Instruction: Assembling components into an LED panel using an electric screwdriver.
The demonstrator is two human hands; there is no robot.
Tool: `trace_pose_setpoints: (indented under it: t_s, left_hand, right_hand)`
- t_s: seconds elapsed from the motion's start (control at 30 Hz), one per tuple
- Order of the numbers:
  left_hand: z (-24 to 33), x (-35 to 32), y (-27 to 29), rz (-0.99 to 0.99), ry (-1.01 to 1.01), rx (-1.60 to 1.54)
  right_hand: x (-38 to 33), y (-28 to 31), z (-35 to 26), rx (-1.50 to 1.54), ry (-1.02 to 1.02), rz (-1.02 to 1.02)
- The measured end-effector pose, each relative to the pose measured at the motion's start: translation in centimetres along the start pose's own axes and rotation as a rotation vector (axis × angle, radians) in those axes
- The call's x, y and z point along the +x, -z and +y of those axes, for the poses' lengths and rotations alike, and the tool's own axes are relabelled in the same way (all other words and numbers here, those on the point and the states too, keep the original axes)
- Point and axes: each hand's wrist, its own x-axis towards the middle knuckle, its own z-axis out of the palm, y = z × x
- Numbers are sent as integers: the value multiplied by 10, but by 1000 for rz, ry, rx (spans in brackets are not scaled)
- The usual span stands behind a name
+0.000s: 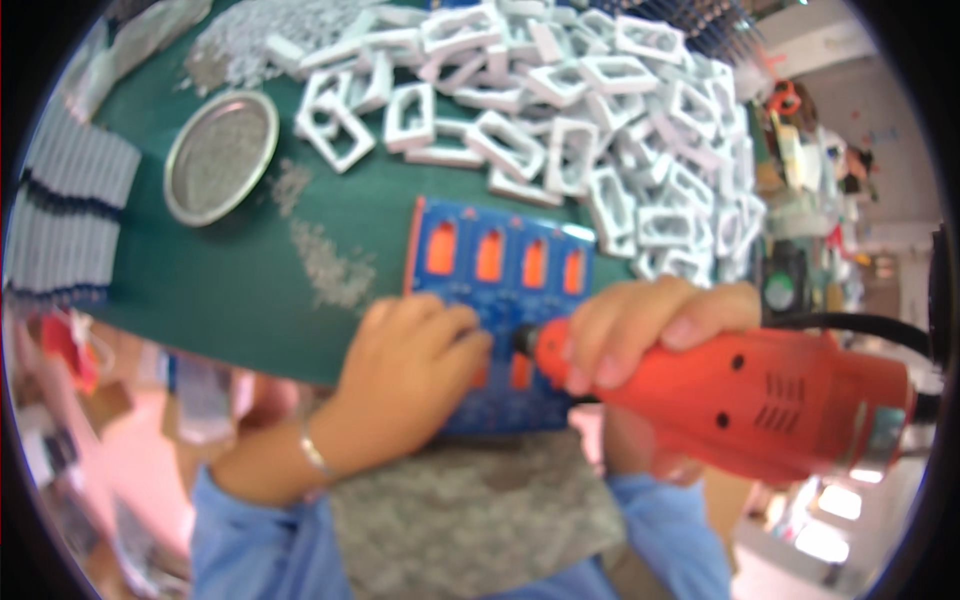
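Observation:
A blue board (510,270) with rows of oblong openings, orange showing through them, lies at the table's near edge. My left hand (413,365) rests over its left part, fingers bent and held together. What lies under those fingertips is hidden. In my right hand (660,320) is a red corded electric drill (790,405), lying sideways with my fingers wrapped over its front end. Its black chuck (525,340) points left, just above the board and close to my left fingertips. Blur hides whether the tip touches anything.
White rectangular frames (575,155) are heaped beyond the board on the green table (230,280). A round metal dish (192,215) stands at left, near scattered small bits (335,270). White slabs (75,165) are stacked at far left. The drill's black cord (850,322) runs right.

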Motion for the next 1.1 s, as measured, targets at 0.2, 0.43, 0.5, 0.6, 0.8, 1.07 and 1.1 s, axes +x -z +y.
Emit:
trace_pose_setpoints:
  t_s: [0.2,0.43,0.5,0.6,0.8,1.07,1.1]
  left_hand:
    - [5,-17,-1,0,-96,120]
    - [4,-18,-4,7,-104,128]
    - [4,-20,-6,18,-85,122]
    - [-3,-21,0,54,-125,73]
    - [-25,-42,30,254,318,265]
    - [-28,-33,20,179,386,338]
    - [-27,-29,21,177,370,330]
  right_hand:
    - [12,8,2,52,-31,-150]
    - [35,27,12,176,40,-386]
    - [36,33,-6,251,56,-413]
    - [22,42,-33,263,114,-369]
    - [-6,42,-31,107,144,-148]
    - [-14,39,-32,33,113,-98]
    - [-15,39,-36,30,98,-107]
